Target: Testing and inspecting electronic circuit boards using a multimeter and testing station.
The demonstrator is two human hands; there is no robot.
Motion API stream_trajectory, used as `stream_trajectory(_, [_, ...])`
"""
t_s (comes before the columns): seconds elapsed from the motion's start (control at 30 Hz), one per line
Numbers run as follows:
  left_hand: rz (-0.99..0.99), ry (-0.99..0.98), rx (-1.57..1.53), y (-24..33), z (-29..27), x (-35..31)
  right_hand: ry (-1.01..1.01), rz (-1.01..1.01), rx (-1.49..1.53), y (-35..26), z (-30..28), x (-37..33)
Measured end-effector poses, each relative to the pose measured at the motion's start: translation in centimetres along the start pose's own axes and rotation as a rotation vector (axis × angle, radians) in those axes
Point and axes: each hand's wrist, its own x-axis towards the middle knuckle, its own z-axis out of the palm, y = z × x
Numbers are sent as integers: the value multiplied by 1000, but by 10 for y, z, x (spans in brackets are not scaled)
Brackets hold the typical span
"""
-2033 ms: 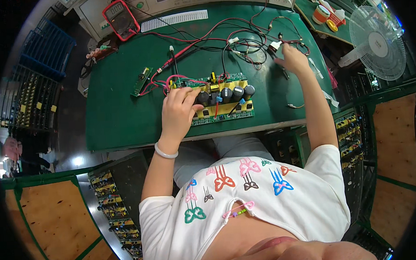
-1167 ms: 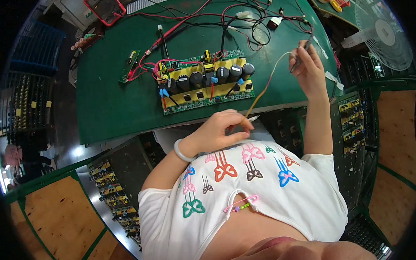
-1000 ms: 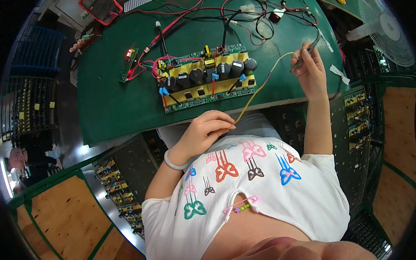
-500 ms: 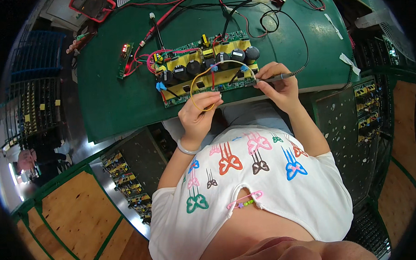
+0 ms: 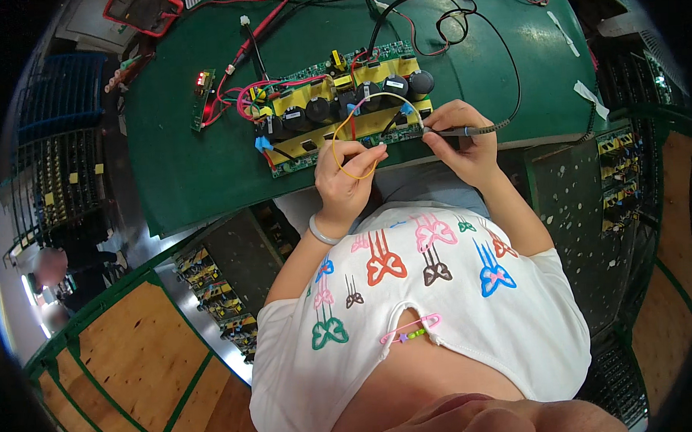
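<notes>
A long green circuit board (image 5: 310, 147) with yellow blocks and several black capacitors (image 5: 317, 109) lies near the table's front edge. At its right front corner my right hand (image 5: 469, 147) pinches a grey pen-like probe (image 5: 456, 131) on a black cable. The probe's tip is covered by the fingers, close to the board. My left hand (image 5: 345, 182) is closed in front of the board. It pinches the end of a thin wire (image 5: 388, 94), yellow toward this hand and whitish toward the probe. A small white tip shows at the fingertips. The wire arcs over the board.
Left of the board, a small green board (image 5: 203, 99) with glowing red lights is joined by pink and red wires. A red-framed meter (image 5: 142, 14) stands at the back left. Black cables cross the back of the green table (image 5: 177, 168). Racks of boards (image 5: 219, 296) flank me.
My left hand has moved slightly right and up along the board's front edge, carrying the wire end nearer the probe. My right hand keeps its grip at the corner.
</notes>
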Motion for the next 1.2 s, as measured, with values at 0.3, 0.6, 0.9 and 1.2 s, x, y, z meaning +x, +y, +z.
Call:
stream_trajectory(0.3, [-31,8,-30,-1,4,0,-2,-102,-156,-2,3,2])
stream_trajectory(0.6, [-13,9,-6,-1,4,2,-16,-88,-191,-5,5,2])
stream_trajectory(0.9, [21,33,9,-4,6,-3,-26,-75,-206,-4,5,0])
stream_trajectory(1.2, [-10,53,-21,0,7,-2,-8,-133,-220,-4,8,1])
